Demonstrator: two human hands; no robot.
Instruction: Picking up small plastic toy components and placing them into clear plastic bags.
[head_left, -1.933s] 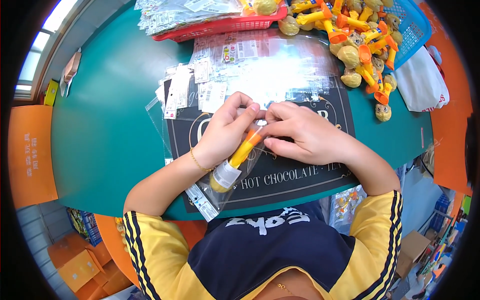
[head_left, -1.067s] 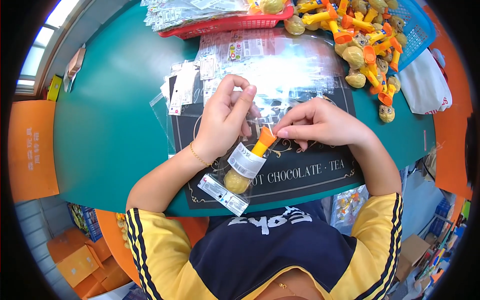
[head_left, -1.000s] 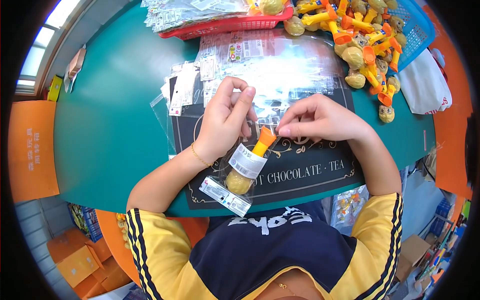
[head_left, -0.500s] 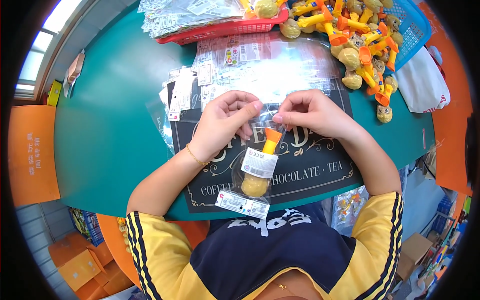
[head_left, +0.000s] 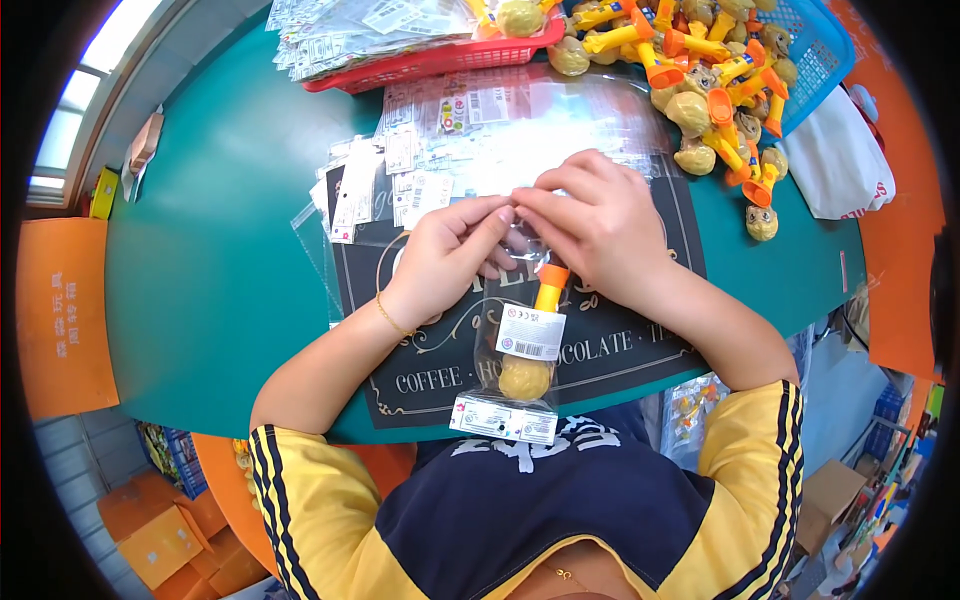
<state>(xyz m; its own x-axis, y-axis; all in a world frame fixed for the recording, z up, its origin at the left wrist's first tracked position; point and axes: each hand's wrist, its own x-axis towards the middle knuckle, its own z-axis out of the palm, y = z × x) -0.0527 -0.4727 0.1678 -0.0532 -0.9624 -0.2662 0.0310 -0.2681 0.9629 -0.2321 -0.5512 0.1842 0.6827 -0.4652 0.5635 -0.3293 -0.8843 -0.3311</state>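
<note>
A clear plastic bag (head_left: 505,418) hangs between my hands over a dark printed mat (head_left: 620,350), its white printed header lowest, near my shirt. Inside lies a toy (head_left: 525,379) with a gold rounded head below and a yellow stem with an orange flared end above. A white paper label (head_left: 531,333) wraps its middle. My left hand (head_left: 450,248) pinches the bag's upper edge. Against it, my right hand (head_left: 600,225) has thumb and fingers closed on the same edge, the fingertips of both hands meeting. Part of the bag's top is hidden behind the fingers.
Flat clear bags (head_left: 450,110) with printed headers spread beyond my hands. Behind them stands a red basket (head_left: 430,65) of more bags. At far right, a blue basket (head_left: 825,60) spills several similar toys onto the green table (head_left: 220,250). A white bag (head_left: 835,160) lies beside it.
My right hand has moved left and turned over, bringing its fingertips against the left hand's at the bag's top. The bag with the toy has shifted slightly right and toward me.
</note>
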